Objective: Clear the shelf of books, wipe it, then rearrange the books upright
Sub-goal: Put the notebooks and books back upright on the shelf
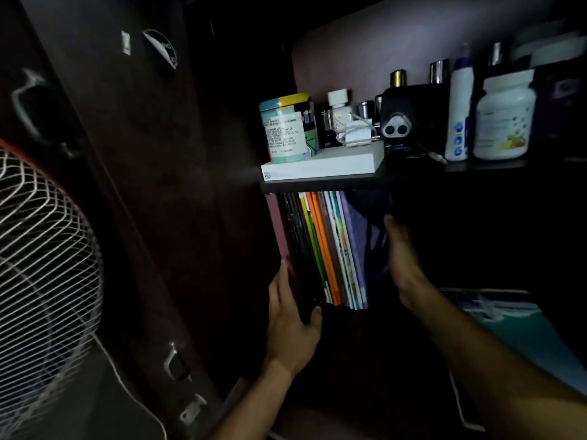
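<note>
Both hands bracket a row of upright books [330, 249] on the dim lower shelf. Left hand [290, 315] lies flat against the row's left end, thumb hooked at the bottom. Right hand [401, 262] presses straight fingers on the purple cover at the right. Above, a tin [287, 127] sits on a white box [324, 165].

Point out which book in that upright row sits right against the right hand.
The purple book, last at the row's right end: the right hand lies flat on its cover. The orange book and the others stand further left, toward the left hand.
</note>
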Motion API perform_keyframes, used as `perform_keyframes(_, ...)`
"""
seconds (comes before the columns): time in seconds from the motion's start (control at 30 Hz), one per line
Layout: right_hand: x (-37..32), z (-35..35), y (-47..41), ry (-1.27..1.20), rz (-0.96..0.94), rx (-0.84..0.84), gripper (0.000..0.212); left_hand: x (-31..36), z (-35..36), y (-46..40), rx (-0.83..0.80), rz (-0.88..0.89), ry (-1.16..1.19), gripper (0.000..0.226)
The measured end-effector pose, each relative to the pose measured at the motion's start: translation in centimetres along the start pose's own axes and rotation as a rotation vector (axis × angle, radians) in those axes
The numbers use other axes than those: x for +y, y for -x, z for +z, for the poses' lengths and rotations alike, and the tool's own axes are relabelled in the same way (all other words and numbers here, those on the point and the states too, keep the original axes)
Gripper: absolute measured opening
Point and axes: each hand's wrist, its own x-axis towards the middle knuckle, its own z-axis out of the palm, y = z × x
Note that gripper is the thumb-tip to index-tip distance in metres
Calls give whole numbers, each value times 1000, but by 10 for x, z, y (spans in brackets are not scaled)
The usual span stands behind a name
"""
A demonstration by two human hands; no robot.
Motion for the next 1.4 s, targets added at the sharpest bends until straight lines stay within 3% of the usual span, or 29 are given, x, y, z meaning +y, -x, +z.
perform_keyframes(0.17, 3, -36, -36, -178, 83, 282, 47, -2, 3, 0, -63, 42, 19, 108)
perform_keyframes(0.23, 16, -2, -50, -117, 90, 267, 74, -6, 3, -2, -45, 39, 47, 106)
perform_keyframes(0.27, 19, 20, -47, -44, 90, 197, 92, -8, 3, -3, -37, 38, 55, 106)
perform_keyframes(0.33, 20, 43, -43, 42, 138, 59, 108, -8, 4, -2, -40, 36, 65, 108)
perform_keyframes(0.47, 11, 37, -40, 131, 131, 1, 96, -3, 2, -1, -62, 71, 29, 108)
perform_keyframes(0.57, 25, 31, -27, -27, 129, 151, 104, 0, 0, 1, -20, 81, 16, 105)
perform_keyframes(0.67, 38, 41, -15, -240, 97, 272, 96, 2, 2, 1, 30, 147, -64, 105)
perform_keyframes(0.77, 36, 75, -4, -152, -62, 276, 83, 9, 17, -8, -122, 360, -280, 102)
perform_keyframes(0.83, 31, 83, -1, -51, -103, 322, 87, 12, 26, -19, -218, 401, -448, 103)
perform_keyframes(0.93, 23, 66, 8, 46, -89, 233, 69, 14, 28, -22, -206, 378, -497, 103)
perform_keyframes(1.0, 27, 52, 31, 166, -146, 170, 61, 14, 26, -18, -112, 425, -494, 101)
perform_keyframes(1.13, 43, 36, 75, 327, -264, 31, 71, 15, 27, -23, 61, 384, -414, 99)
perform_keyframes(1.27, 46, 37, 65, 269, -231, -20, 77, 13, 29, -34, 28, 337, -402, 100)
perform_keyframes(1.4, 50, 40, 58, 306, -278, -38, 73, 13, 31, -33, 44, 305, -475, 83)
